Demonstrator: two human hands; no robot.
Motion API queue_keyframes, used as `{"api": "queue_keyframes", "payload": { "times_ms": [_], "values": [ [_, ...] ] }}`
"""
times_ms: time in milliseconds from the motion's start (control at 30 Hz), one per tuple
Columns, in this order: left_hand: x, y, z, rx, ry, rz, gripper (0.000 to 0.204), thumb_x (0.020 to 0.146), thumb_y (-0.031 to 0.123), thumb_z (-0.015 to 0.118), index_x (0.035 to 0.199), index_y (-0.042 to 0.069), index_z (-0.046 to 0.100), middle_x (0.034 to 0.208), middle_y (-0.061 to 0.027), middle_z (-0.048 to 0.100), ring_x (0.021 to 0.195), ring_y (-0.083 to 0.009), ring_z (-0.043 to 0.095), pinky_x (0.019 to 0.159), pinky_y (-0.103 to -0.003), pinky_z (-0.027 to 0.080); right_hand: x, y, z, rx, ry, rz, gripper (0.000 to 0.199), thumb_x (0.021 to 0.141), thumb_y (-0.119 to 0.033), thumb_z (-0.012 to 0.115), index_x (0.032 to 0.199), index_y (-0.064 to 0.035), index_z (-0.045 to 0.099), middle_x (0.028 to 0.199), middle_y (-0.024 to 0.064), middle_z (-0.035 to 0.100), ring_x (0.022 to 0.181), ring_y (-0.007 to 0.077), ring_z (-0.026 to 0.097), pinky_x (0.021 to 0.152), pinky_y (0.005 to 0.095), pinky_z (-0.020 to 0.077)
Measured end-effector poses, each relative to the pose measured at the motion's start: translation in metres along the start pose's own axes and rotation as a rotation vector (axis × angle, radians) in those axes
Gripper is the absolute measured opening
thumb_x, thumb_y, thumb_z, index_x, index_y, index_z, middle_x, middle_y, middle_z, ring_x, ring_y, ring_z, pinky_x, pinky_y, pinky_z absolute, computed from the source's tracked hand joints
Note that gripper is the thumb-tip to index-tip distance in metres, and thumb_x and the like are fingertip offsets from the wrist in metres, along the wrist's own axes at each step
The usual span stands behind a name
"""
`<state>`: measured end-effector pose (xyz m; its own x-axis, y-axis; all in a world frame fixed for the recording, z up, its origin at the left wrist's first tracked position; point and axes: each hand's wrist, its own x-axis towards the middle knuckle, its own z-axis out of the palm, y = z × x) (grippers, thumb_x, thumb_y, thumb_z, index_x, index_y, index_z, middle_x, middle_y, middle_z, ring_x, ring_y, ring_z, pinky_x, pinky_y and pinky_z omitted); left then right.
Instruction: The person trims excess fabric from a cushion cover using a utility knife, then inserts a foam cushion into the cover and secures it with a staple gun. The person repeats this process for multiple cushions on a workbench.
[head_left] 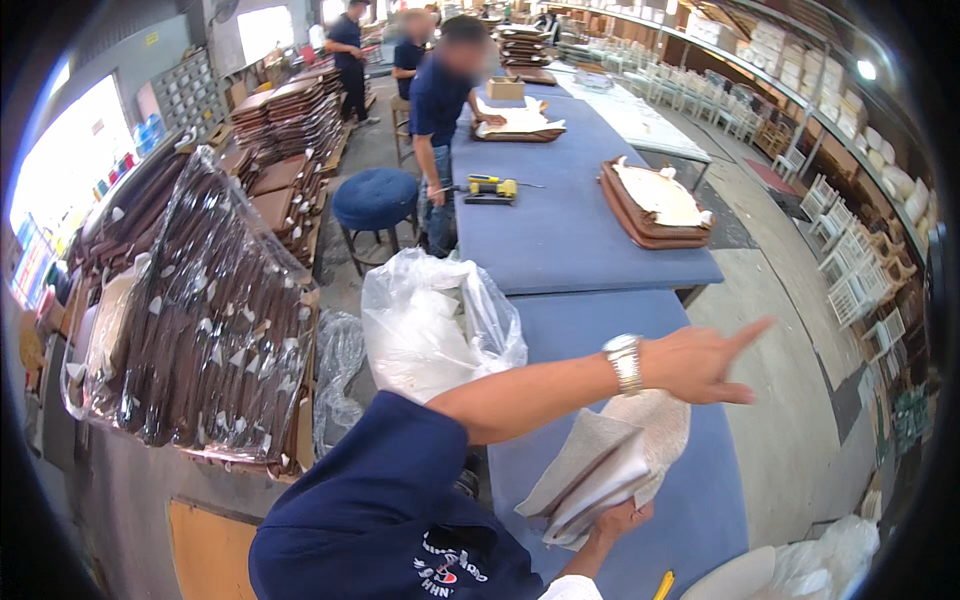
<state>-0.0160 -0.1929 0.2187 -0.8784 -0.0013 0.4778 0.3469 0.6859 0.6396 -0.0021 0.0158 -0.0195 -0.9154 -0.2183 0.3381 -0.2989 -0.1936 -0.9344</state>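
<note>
Long blue padded worktable [560, 240] runs away from the camera, second blue section nearer, under the hands. Left side: tall stacks of brown seat pads, front one wrapped in clear plastic [200, 320]. Crumpled clear plastic bag [430, 320] sits at the near table's left edge. Farther up the table: stack of brown seat pads with a pale underside facing up [655, 205], a yellow power tool [490, 187], and a person in a dark blue shirt [440, 100] leaning on the table next to a blue round stool [375, 198]. Folded piece of pale grey-beige fabric [600, 465], layered, soft, slightly textured, brown edge visible in the fold; it hangs just above the near blue table surface. Right hand [620, 520] grips it from below at the lower corner, fingers closed on the folds. Left hand [700, 365] with a metal wristwatch [625, 360] is above the fabric, empty, fingers extended and pointing right, not touching anything.
</note>
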Motion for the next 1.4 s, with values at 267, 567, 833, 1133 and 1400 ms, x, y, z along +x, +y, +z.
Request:
{"api": "queue_keyframes", "payload": {
  "times_ms": [267, 567, 833, 1133, 1400],
  "values": [
    [-0.038, -0.016, -0.053, -0.416, 0.245, 0.205, 0.059, 0.099, 0.042, 0.064, 0.138, -0.001, 0.054, 0.062, -0.0092, 0.065, 0.051, -0.0192, 0.064, 0.055, -0.031, 0.05, 0.014, -0.012, 0.012, 0.04, 0.245, 0.088, 0.037, 0.101, -0.025, 0.054, 0.121, 0.0048, 0.063, 0.112, 0.0105, 0.066, 0.1, 0.024, 0.061, 0.085, 0.0384, 0.0525],
    [-0.286, -0.197, 0.073, -0.306, -0.093, -0.873, 0.03, 0.099, 0.032, 0.058, 0.109, 0.008, 0.073, 0.075, -0.0072, 0.074, 0.072, -0.0259, 0.072, 0.068, -0.04, 0.056, 0.058, -0.065, 0.03, 0.206, 0.445, 0.448, 0.051, 0.105, -0.034, 0.048, 0.139, 0.0041, 0.054, 0.13, 0.0143, 0.063, 0.115, 0.0354, 0.062, 0.094, 0.0447, 0.0534],
    [-0.211, -0.289, 0.051, -0.062, -0.086, -0.737, 0.034, 0.099, 0.031, 0.059, 0.12, 0.006, 0.07, 0.084, -0.0116, 0.076, 0.079, -0.0313, 0.073, 0.077, -0.044, 0.058, 0.082, -0.069, 0.052, 0.008, 0.469, 0.505, 0.05, 0.104, -0.033, 0.048, 0.136, 0.0042, 0.056, 0.128, 0.0148, 0.065, 0.112, 0.0347, 0.063, 0.094, 0.0445, 0.054],
    [-0.215, -0.4, 0.119, 0.316, -0.075, -0.493, 0.052, 0.095, 0.027, 0.063, 0.142, 0.007, 0.053, 0.152, -0.0156, 0.046, 0.139, -0.0338, 0.045, 0.115, -0.048, 0.036, 0.061, -0.033, 0.043, -0.104, 0.591, 0.623, 0.049, 0.104, -0.033, 0.048, 0.134, 0.0043, 0.057, 0.125, 0.0154, 0.066, 0.11, 0.0338, 0.064, 0.093, 0.0442, 0.0546],
    [-0.215, -0.395, 0.113, 0.522, -0.227, -0.438, 0.06, 0.1, 0.032, 0.05, 0.154, 0.008, 0.04, 0.162, -0.0152, 0.035, 0.149, -0.0309, 0.034, 0.122, -0.049, 0.024, 0.084, 0.004, 0.038, -0.063, 0.708, 0.641, 0.047, 0.104, -0.032, 0.048, 0.132, 0.0044, 0.059, 0.123, 0.0159, 0.067, 0.108, 0.0331, 0.065, 0.092, 0.044, 0.0551]
  ]
}}
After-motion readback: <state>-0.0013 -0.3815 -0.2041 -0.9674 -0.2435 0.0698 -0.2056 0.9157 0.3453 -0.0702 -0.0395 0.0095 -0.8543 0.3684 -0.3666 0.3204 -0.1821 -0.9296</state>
